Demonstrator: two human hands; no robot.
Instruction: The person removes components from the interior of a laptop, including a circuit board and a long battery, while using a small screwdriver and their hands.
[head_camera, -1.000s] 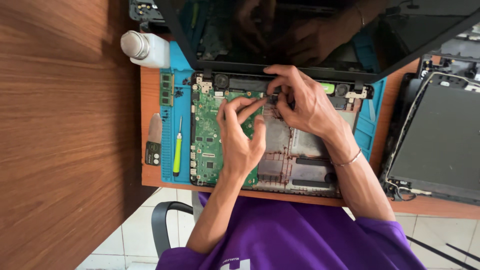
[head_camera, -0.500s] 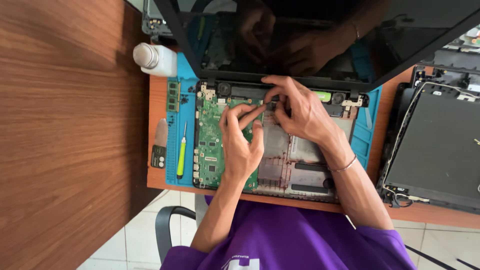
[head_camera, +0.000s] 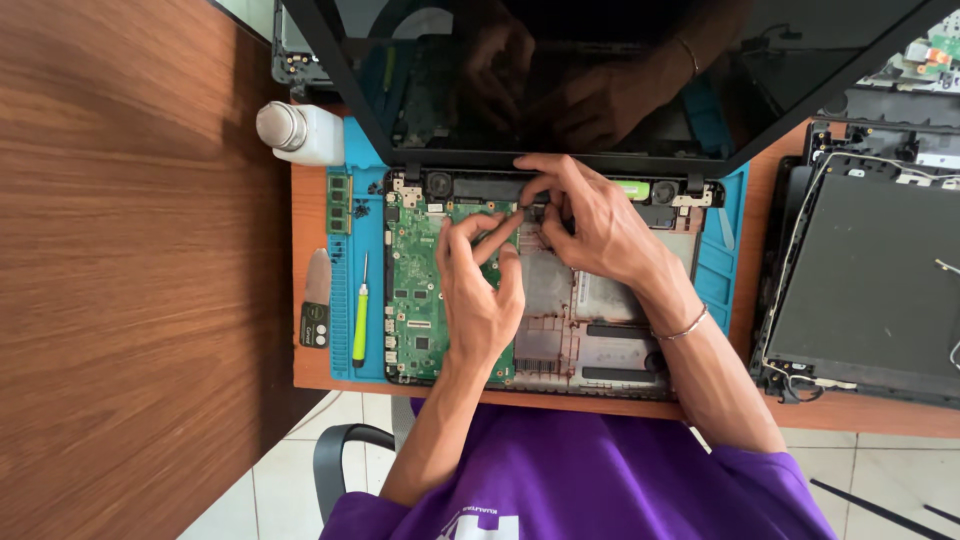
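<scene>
While both hands work over the opened laptop base (head_camera: 600, 330) on the blue mat (head_camera: 345, 300), the left hand (head_camera: 480, 290) rests on the green motherboard (head_camera: 415, 290), fingers curled, thumb and forefinger pinching toward a small part near the hinge. The right hand (head_camera: 590, 225) meets it, fingertips pressed together there. A yellow-handled screwdriver (head_camera: 360, 315) lies left.

Blue work mat (head_camera: 345, 300), landmark. On its left strip: green memory module (head_camera: 339, 203), yellow-handled screwdriver (head_camera: 360, 323). Just off its far-left corner: white bottle (head_camera: 300, 132). Well right of it: dark laptop panel (head_camera: 875, 285).
</scene>
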